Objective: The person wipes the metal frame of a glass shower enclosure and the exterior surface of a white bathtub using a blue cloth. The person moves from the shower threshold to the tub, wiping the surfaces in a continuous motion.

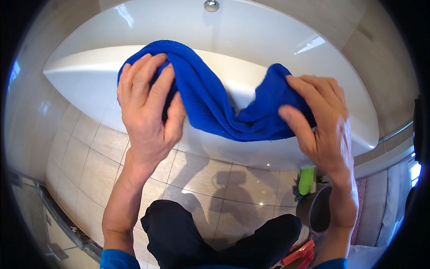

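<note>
A bright blue cloth (pixel 201 85), like a towel, hangs between my two hands above the rim of a white bathtub (pixel 85 65). My left hand (pixel 145 107) grips its left end, with the fingers bent over the folds. At the right end, my right hand (pixel 320 119) has the cloth between the thumb and fingers. The middle of the cloth sags toward me in a loose twist. Part of the tub's rim and inside is hidden behind it.
A round chrome fitting (pixel 211 5) sits on the tub's far wall. On the tiled floor (pixel 197 172) at the right stand a dark bin (pixel 309 208) and a green-backed brush (pixel 307 180). Something red (pixel 300 253) lies near my right knee. A glass-like panel edge (pixel 58 210) runs along the left.
</note>
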Available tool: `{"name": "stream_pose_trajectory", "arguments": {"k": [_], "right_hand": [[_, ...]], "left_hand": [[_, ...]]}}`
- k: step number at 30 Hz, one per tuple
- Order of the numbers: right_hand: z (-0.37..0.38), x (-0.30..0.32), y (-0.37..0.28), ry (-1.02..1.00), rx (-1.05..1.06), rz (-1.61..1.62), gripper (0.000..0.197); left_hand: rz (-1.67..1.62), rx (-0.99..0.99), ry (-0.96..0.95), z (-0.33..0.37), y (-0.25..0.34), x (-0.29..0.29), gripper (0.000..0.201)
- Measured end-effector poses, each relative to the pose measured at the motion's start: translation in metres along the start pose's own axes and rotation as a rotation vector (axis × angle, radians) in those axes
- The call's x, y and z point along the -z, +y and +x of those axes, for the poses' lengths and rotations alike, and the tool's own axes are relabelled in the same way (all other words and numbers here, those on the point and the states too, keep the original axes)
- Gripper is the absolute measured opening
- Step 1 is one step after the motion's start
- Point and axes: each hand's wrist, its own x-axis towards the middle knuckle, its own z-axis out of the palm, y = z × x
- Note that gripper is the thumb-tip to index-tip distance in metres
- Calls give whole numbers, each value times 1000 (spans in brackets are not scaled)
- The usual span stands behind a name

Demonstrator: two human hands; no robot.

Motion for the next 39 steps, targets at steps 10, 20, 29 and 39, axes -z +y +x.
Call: {"name": "stream_pose_trajectory", "arguments": {"k": [10, 20, 29, 39], "right_hand": [[54, -44, -9, 102, 39, 69, 12], [32, -20, -15, -113, 22, 22, 40], [66, -77, -59, 126, 112, 117, 20], [16, -30, -40, -24, -48, -166, 37]], "left_hand": [[30, 3, 35, 17, -38, -7, 18], [60, 88, 51, -12, -46, 12, 30], [165, 287, 107, -38, -58, 6, 46], [-17, 353, 97, -105, -11, -38, 51]]}}
